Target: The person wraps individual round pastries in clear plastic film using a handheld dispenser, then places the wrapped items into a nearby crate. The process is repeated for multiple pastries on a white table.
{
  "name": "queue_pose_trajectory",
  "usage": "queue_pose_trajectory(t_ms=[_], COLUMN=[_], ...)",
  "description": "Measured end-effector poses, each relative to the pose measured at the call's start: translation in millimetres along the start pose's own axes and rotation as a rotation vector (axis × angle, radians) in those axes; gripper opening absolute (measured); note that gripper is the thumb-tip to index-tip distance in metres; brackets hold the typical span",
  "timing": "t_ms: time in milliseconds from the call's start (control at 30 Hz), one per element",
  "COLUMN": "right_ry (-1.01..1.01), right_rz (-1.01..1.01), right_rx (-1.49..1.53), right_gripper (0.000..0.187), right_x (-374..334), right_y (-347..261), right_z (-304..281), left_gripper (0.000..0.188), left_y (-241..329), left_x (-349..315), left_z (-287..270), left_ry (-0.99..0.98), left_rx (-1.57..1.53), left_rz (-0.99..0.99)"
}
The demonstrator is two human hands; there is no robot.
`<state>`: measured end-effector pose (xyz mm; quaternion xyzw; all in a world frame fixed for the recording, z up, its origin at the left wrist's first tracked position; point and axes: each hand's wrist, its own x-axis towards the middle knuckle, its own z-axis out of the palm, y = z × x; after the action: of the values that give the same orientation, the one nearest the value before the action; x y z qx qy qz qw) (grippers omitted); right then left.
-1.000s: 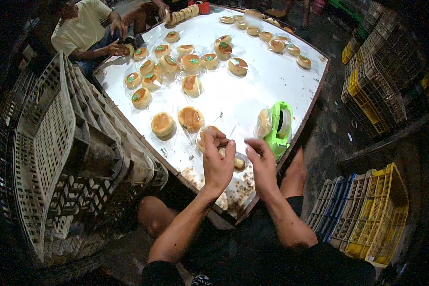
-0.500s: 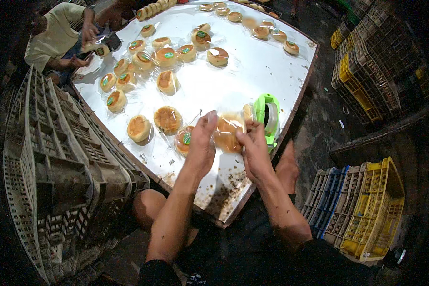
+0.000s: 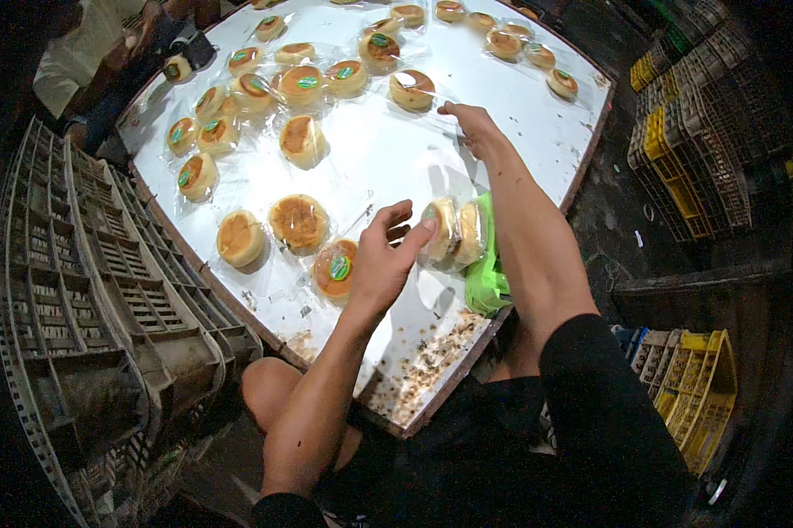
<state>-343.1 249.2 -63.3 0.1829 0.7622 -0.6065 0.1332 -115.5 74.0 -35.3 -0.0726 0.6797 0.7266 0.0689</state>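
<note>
My right hand (image 3: 471, 128) reaches to the far middle of the white table, its fingers pinched on the loose clear wrapper of a round browned bun (image 3: 411, 91). Two wrapped buns (image 3: 441, 231) stand on edge side by side, leaning against a bright green tape dispenser (image 3: 484, 283), which my right forearm partly covers. My left hand (image 3: 388, 260) is open beside them, thumb stretched toward the nearer one; whether it touches is unclear. A wrapped bun with a green sticker (image 3: 333, 267) lies just left of that hand.
Many more buns in clear wrappers, such as a browned one (image 3: 298, 222), lie over the white table (image 3: 374, 154). Stacked plastic crates (image 3: 88, 308) rise at the left edge, with others (image 3: 691, 167) at right. Another person (image 3: 84, 62) sits at the far left.
The wrapped bun held between both hands now stands beside the other one at the dispenser. My right hand has moved away to a farther bun, and my left hand has let go.
</note>
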Motion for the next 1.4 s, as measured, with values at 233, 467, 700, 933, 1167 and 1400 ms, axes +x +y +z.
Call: queue_pose_trajectory(t_ms=[233,467,700,933,1167,1400], right_ry=[-0.085,0.296,-0.145,0.001,-0.216,-0.107], right_rz=[-0.8,-1.329,-0.611,-0.734,-0.595,-0.605], right_rx=[-0.454,-0.485,0.228,0.251,0.601,0.279], right_gripper=[0.03,0.043,0.048,0.011,0.015,0.023], right_x=[-83,-300,-334,-370,-378,-372], right_y=[-55,-22,76,31,38,33], right_z=[38,24,53,38,68,71], left_gripper=[0.086,0.095,0.054,0.022,0.023,0.024], left_y=[7,31,23,46,34,46], left_x=[-12,-38,-78,-150,-145,-150], left_z=[-39,-34,-37,-42,-62,-47], left_ry=[0.376,0.098,0.349,0.4,0.313,0.146], left_rx=[0.521,0.338,-0.077,-0.079,0.053,-0.108], left_rz=[0.345,0.275,0.212,0.541,0.276,0.233])
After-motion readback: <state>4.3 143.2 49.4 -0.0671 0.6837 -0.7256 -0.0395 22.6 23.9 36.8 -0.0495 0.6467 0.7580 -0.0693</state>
